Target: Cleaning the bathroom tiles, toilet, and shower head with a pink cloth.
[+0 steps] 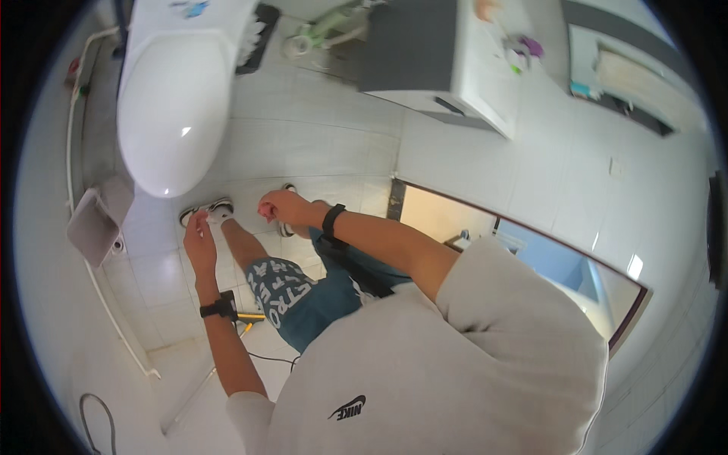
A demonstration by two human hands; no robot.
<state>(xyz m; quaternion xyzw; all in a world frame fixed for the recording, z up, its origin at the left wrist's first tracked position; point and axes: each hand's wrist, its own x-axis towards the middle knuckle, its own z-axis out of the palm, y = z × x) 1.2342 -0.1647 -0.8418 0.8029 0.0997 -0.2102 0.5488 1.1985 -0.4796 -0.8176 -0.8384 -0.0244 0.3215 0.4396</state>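
Observation:
My left hand [199, 236] hangs in the air at left of centre, above a shoe [206, 210], its fingers loosely bent and apart. Nothing shows in it. My right hand [284, 206] is held higher up and to the right, with the fingers curled in. A pinkish-red patch shows at those fingers; whether it is a small thing or the fingertips cannot be told. Both wrists wear black straps. Ahead of my hands stands a white toilet [176, 114] with its lid down. A grey bin [96, 222] is to the left of my left hand.
A grey and white vanity cabinet [409, 51] juts out at upper right, below a mirror cabinet [631, 74]. A blue packet [198, 8] lies on the toilet tank. A doorway with a dark frame [569, 250] is at right. A yellow-edged broom or squeegee [250, 317] stands behind my left arm.

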